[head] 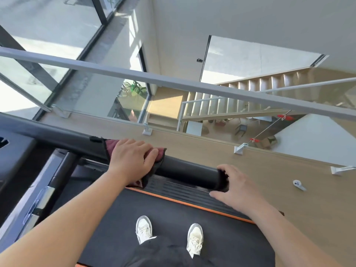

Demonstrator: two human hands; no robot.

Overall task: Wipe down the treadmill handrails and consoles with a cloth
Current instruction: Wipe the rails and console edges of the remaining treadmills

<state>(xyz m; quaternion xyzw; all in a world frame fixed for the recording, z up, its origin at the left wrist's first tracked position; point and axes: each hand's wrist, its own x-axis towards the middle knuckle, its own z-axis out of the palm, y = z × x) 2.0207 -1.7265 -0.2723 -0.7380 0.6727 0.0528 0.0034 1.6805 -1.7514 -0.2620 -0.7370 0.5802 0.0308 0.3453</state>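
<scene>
1. The left hand [133,158] lies palm down on the cloth [161,152], fingers bent over the far side of the rail [188,172] and thumb laid along the top, clamping the cloth to the bar.
2. The cloth is maroon with a dark hem. It wraps over the rail under that hand, shows on both sides of it, and a corner hangs down the near side just below the wrist.
3. The right hand [237,187] cups the rail's free end, with fingers curled over the top and thumb beneath. It holds no cloth.
4. The rail is a thick black bar. Its long axis runs from beyond the left hand, across to the right hand, where it ends. A bare stretch of it separates the two hands.
5. Past the left hand the rail joins the dark console [15,151].
6. Below both hands lie the belt [173,214] and two white shoes [143,229].
7. On the floor, beyond the right hand, lies a small white remote [298,185].
</scene>
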